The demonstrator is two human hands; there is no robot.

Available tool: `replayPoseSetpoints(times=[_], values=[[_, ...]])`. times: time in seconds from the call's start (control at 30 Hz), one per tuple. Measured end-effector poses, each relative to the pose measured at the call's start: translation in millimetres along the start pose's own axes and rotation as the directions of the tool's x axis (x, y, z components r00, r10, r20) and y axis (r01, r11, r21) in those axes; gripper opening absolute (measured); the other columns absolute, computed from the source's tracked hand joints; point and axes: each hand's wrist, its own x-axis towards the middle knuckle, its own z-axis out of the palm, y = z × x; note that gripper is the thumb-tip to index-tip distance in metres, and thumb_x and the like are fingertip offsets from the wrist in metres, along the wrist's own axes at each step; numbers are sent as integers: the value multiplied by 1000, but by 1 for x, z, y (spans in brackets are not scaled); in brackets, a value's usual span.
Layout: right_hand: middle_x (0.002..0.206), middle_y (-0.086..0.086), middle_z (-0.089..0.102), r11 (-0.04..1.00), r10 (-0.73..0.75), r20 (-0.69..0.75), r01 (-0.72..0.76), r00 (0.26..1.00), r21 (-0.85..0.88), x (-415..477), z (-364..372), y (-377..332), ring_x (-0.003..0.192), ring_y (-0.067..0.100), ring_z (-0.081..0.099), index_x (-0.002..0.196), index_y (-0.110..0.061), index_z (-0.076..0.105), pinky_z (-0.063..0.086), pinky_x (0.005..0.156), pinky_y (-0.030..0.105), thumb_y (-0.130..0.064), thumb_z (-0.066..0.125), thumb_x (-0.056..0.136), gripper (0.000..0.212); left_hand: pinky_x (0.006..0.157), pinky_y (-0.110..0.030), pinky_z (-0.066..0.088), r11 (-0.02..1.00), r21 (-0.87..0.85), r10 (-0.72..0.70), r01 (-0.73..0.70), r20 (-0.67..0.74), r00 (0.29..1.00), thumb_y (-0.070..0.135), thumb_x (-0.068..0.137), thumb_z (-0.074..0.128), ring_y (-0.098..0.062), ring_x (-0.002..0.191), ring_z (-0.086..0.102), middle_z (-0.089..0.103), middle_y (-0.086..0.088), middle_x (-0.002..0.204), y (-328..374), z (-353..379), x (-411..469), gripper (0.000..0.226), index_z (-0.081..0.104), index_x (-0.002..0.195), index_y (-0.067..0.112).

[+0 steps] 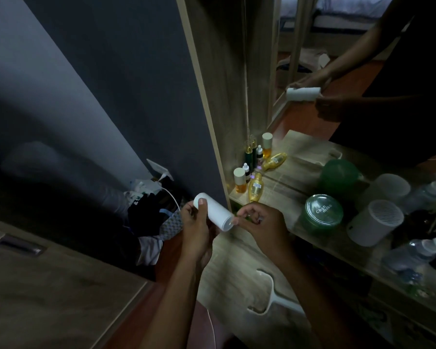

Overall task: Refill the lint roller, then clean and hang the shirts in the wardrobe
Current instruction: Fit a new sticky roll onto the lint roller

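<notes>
My left hand (195,229) grips a white lint roll refill (215,214) around its left part, thumb on top, and the roll lies tilted over the table's left edge. My right hand (261,222) is at the roll's right end, with thumb and fingertips pinching at its rim. The empty white lint roller handle (267,292) lies flat on the wooden dressing table (227,268) below my forearms. The mirror (312,71) reflects both hands and the roll. No shirts are identifiable.
On the table stand a green lidded jar (324,210), a white cylindrical device (374,222), amber oil bottles (254,187) and water bottles (413,255). A pile of clothes (146,217) and a wall socket (160,170) are on the left. A wooden drawer unit (48,285) fills the lower left.
</notes>
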Motion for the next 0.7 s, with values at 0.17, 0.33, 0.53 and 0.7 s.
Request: replayPoseSetpoints(times=[0.17, 0.33, 0.53, 0.7], values=[[65, -18, 65, 999, 28, -1, -28, 1000, 22, -1, -2, 5, 63, -3, 58, 77, -17, 71, 42, 57, 9, -16, 80, 78, 9, 77, -57, 59, 999, 5, -41, 41, 136, 990, 25, 101, 53, -34, 106, 66, 54, -14, 126, 3, -6, -1, 25, 44, 124, 25], [66, -18, 65, 1000, 17, 20, -17, 1000, 22, -1, -3, 7, 61, -1, 56, 78, -20, 71, 42, 56, 9, -14, 79, 78, 9, 77, -61, 58, 999, 10, -44, 43, 223, 974, 19, 98, 58, -44, 115, 63, 48, -19, 137, 5, -9, -2, 42, 41, 134, 29], [71, -8, 69, 999, 31, 50, -32, 998, 13, -1, -1, 11, 61, -1, 56, 78, -19, 72, 43, 56, 9, -16, 79, 78, 8, 66, -48, 62, 999, 32, -1, -7, 238, 971, 15, 97, 59, -46, 113, 62, 51, -15, 136, 8, -9, -4, 47, 40, 137, 31], [75, -9, 71, 997, 70, 88, -72, 994, 20, -3, 1, 20, 66, -5, 61, 82, -18, 73, 46, 60, 8, -16, 79, 78, 8, 65, -47, 62, 999, 50, -8, -4, 232, 973, 16, 96, 60, -47, 112, 63, 53, -16, 133, 3, -12, -3, 47, 41, 137, 30]])
